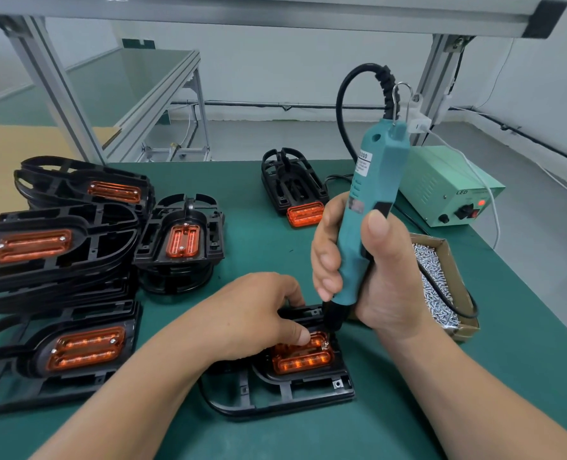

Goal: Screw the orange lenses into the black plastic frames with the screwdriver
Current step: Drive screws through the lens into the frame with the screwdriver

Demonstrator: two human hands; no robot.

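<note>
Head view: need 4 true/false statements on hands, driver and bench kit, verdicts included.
1. The right hand grips the teal screwdriver, bit pointing down at the orange lens. True.
2. The left hand hangs idle, clear of the parts. False: its thumb presses that lens and its fingers curl over the black frame.
3. An open box of screws sits just right of the right hand. True.
4. The power supply has a dark lamp. False: a red light glows on its front.
</note>
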